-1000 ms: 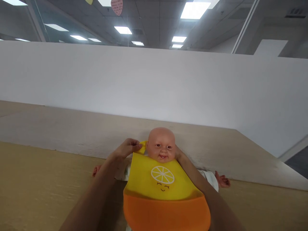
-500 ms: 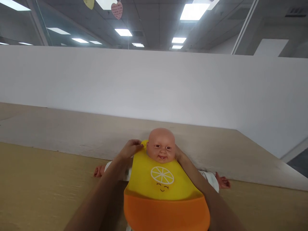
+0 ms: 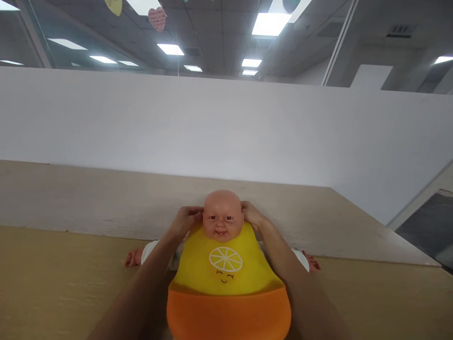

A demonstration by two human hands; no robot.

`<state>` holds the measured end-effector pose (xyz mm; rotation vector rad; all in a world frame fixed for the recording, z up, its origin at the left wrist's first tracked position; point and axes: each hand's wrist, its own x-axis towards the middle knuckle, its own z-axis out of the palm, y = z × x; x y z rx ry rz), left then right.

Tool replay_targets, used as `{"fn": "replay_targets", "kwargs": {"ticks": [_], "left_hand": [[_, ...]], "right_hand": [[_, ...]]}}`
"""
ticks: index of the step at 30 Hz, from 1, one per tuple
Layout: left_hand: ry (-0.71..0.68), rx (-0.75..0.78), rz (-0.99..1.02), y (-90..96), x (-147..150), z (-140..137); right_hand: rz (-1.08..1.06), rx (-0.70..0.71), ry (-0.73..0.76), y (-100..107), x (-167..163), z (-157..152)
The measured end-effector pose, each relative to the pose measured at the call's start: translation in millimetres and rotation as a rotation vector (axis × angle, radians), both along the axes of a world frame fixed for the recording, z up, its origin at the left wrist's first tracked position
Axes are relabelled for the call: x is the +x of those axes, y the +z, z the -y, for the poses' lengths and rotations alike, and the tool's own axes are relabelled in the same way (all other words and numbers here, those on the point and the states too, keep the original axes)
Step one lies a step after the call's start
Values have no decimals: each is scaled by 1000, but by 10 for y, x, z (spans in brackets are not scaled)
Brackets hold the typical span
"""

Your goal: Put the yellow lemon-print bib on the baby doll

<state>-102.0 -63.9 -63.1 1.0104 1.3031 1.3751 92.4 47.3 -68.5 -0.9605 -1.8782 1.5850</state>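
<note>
A bald baby doll [image 3: 222, 212] lies face up with its arms spread out in white sleeves. Over its chest is a yellow bib [image 3: 198, 269] with a white citrus slice and a smiling face, and an orange pocket [image 3: 228, 314] along its lower edge. My left hand [image 3: 187, 220] is closed on the bib's neck strap beside the doll's head, fingers bent in behind it. On the opposite side, my right hand [image 3: 252, 215] curls round behind the head at the other end of the strap. The fingertips of both hands and the strap ends are hidden there.
The doll lies on a tan surface [image 3: 53, 278], with a paler raised strip [image 3: 88, 193] running behind its head. A white wall [image 3: 177, 123] stands beyond, with glass above it. A dark area [image 3: 428, 226] shows past the right edge.
My right hand has come further into view beside the doll's head. My left hand has moved in closer behind the head, covering the strap. The doll's face has turned more squarely forward; the camera view has shifted.
</note>
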Motion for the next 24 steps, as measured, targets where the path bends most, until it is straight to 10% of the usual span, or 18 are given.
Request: {"fn": "replay_targets", "kwargs": {"ticks": [6,16,24], "left_hand": [[-73,-5,156,-23,6,-5],[-41,-37,171,-1,71,-10],[-4,-99,103,-105,54,-62]], "right_hand": [[-108,-84,66,187,176,-70],[506,397,-129,192,116,-137],[657,492,-135,82,68,-161]]}}
